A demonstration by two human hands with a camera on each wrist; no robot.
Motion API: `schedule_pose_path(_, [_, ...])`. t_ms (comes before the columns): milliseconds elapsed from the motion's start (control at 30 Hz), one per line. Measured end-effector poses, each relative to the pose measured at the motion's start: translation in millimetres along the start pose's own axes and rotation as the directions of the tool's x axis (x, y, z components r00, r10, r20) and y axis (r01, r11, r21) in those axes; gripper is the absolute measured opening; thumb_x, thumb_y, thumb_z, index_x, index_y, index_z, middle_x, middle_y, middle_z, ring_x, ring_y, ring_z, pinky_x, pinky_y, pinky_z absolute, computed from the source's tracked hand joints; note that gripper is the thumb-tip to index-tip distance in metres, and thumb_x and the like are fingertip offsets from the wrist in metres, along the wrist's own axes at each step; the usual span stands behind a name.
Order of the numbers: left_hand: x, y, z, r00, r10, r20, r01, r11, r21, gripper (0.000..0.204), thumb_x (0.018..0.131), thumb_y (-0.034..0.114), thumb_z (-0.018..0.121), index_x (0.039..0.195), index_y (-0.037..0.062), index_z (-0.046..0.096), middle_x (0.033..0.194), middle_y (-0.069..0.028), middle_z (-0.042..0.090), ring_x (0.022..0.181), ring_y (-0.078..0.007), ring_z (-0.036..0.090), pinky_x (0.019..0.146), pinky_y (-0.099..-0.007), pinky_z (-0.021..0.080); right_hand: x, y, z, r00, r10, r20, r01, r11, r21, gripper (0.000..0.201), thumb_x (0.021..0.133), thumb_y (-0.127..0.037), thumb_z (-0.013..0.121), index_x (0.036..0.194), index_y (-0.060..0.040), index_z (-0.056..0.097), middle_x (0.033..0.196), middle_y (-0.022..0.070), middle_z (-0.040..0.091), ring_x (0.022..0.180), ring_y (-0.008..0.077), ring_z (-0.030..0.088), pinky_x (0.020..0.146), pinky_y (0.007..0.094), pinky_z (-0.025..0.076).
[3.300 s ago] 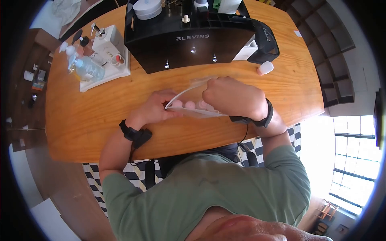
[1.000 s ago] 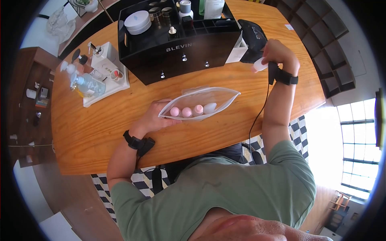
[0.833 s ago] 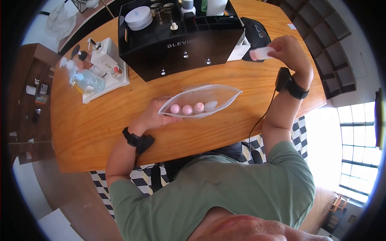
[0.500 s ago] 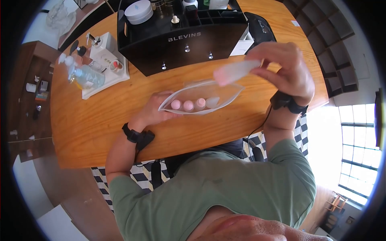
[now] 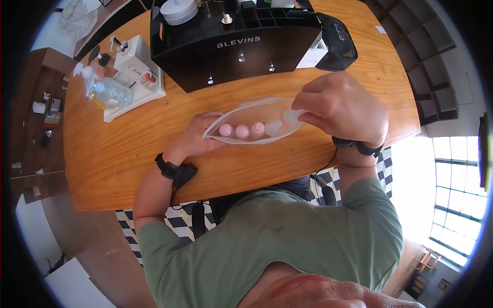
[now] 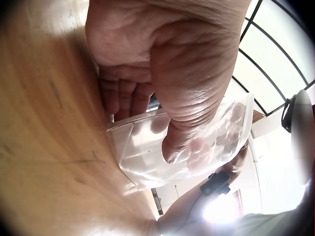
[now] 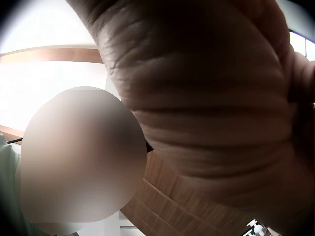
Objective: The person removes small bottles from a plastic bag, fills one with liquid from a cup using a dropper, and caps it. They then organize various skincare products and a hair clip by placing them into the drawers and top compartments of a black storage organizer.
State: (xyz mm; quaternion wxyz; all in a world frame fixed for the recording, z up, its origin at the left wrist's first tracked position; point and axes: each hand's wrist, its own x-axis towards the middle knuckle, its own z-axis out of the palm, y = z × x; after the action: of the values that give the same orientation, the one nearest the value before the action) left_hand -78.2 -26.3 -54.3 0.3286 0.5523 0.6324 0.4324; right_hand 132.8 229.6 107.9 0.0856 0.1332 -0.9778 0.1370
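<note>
On the table, a clear zip bag (image 5: 249,112) stands with its mouth spread wide. My left hand (image 5: 195,137) grips its left end. In the left wrist view the thumb (image 6: 174,142) lies on the bag's near side, with the other fingers behind. Several small pink-capped bottles (image 5: 242,132) stand in a row inside, beside a whitish translucent one (image 5: 272,128). Between thumb and fingertips, my right hand (image 5: 343,110) pinches another small translucent bottle (image 5: 290,119), its pink end down at the right part of the bag's mouth. The right wrist view shows mostly palm, hiding the bottle.
Behind the bag stands a black cosmetics organizer (image 5: 200,64) with small drawer knobs. To its right are a white box (image 5: 312,55) and a black pouch (image 5: 339,43). A white tray (image 5: 160,92) with pump bottles (image 5: 115,93) sits at the left.
My right hand has taken the bottle from the table near the black pouch and carried it left and toward me to the bag's mouth. The left hand keeps its hold on the bag.
</note>
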Motion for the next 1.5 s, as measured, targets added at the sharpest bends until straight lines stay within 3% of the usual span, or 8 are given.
schedule_pose_path(100, [0, 0, 0, 1.000, -0.006, -0.001, 0.006, 1.000, 0.021, 0.050, 0.074, 0.007, 0.087, 0.121, 0.0037, 0.070, 0.109, -0.0101, 0.070, 0.099, -0.0269, 0.069, 0.088, -0.0348, 0.056, 4, -5, 5, 0.999, -0.023, 0.022, 0.025, 0.996, -0.081, 0.022, 0.070, -0.007, 0.083, 0.090, -0.0069, 0.073, 0.078, 0.0098, 0.069, 0.074, 0.0329, 0.068, 0.062, 0.0424, 0.053])
schedule_pose_path(167, [-1, 1, 0, 1.000, -0.010, -0.001, 0.010, 0.999, 0.031, 0.050, 0.074, 0.007, 0.087, 0.121, 0.0038, 0.070, 0.109, -0.0101, 0.070, 0.099, -0.0268, 0.069, 0.088, -0.0349, 0.056, 6, -9, 9, 0.999, -0.041, -0.020, 0.038, 0.987, -0.154, 0.007, 0.076, -0.007, 0.067, 0.073, -0.0050, 0.061, 0.067, 0.0128, 0.063, 0.069, 0.0346, 0.068, 0.060, 0.0423, 0.054])
schedule_pose_path(367, [0, 1, 0, 1.000, -0.004, 0.007, 0.004, 1.000, 0.003, 0.049, 0.075, 0.008, 0.087, 0.121, 0.0043, 0.070, 0.108, -0.0097, 0.071, 0.099, -0.0268, 0.070, 0.087, -0.0350, 0.056, 8, -8, 13, 0.999, -0.037, -0.002, 0.036, 0.989, -0.141, 0.007, 0.077, -0.006, 0.067, 0.073, -0.0044, 0.061, 0.066, 0.0150, 0.062, 0.065, 0.0353, 0.067, 0.057, 0.0416, 0.053])
schedule_pose_path(500, [0, 2, 0, 1.000, 0.016, 0.002, -0.016, 1.000, 0.000, 0.048, 0.076, 0.009, 0.088, 0.121, 0.0042, 0.071, 0.107, -0.0097, 0.070, 0.098, -0.0262, 0.069, 0.086, -0.0347, 0.056, 9, -6, 15, 0.999, -0.019, 0.032, 0.024, 0.987, -0.161, 0.009, 0.077, -0.006, 0.067, 0.071, -0.0043, 0.060, 0.066, 0.0152, 0.062, 0.065, 0.0355, 0.067, 0.056, 0.0416, 0.052])
schedule_pose_path(567, [0, 2, -1, 1.000, 0.021, 0.005, -0.021, 1.000, -0.006, 0.048, 0.076, 0.011, 0.088, 0.120, 0.0041, 0.071, 0.107, -0.0097, 0.070, 0.097, -0.0259, 0.069, 0.086, -0.0345, 0.056, 10, -8, 12, 0.984, 0.101, 0.146, -0.072, 0.979, -0.191, 0.016, 0.073, -0.012, 0.082, 0.084, -0.0064, 0.072, 0.077, 0.0106, 0.070, 0.076, 0.0329, 0.069, 0.065, 0.0434, 0.053])
schedule_pose_path(1500, [0, 4, -1, 1.000, 0.011, 0.007, -0.011, 1.000, -0.025, 0.047, 0.078, 0.013, 0.089, 0.121, 0.0041, 0.071, 0.107, -0.0093, 0.070, 0.098, -0.0238, 0.069, 0.086, -0.0332, 0.056, 14, -8, 12, 0.982, 0.101, 0.157, -0.071, 0.980, -0.186, 0.018, 0.073, -0.014, 0.084, 0.082, -0.0058, 0.071, 0.069, 0.0130, 0.067, 0.073, 0.0361, 0.068, 0.066, 0.0447, 0.053])
